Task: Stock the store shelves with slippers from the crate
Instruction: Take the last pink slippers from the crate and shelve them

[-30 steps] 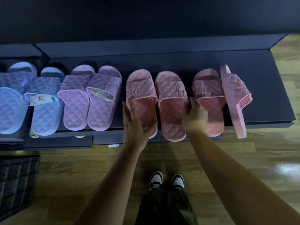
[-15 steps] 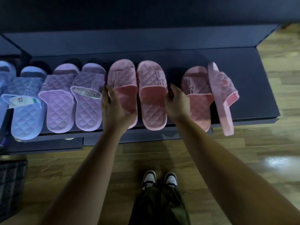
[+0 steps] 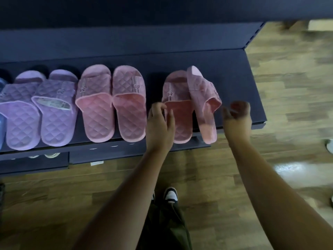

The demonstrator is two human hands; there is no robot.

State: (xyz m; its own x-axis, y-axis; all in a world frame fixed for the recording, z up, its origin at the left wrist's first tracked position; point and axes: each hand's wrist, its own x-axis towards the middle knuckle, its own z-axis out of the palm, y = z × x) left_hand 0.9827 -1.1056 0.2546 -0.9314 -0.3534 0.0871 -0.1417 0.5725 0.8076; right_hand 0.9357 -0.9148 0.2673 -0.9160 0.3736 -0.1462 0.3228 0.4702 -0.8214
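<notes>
On the dark blue shelf (image 3: 234, 73) stand quilted slippers in a row. A lilac pair (image 3: 54, 112) is at the left and a pink pair (image 3: 111, 105) in the middle. Further right a third pink slipper (image 3: 180, 114) lies flat, with its mate (image 3: 205, 101) tipped on its side against it and hanging over the shelf's front edge. My left hand (image 3: 159, 121) is at the flat slipper's left edge, fingers relaxed, holding nothing. My right hand (image 3: 237, 116) hovers just right of the tipped slipper, fingers loosely curled and empty.
A bare stretch of shelf lies to the right of the tipped slipper, up to the shelf's end. Wooden floor (image 3: 288, 91) runs beyond it and below. My sneakers (image 3: 170, 193) stand in front. A lower shelf (image 3: 36, 163) juts out at bottom left.
Both hands have let go of the middle pink pair and moved right, to either side of the rightmost pair. The view has swung right, and the blue slippers have left the frame.
</notes>
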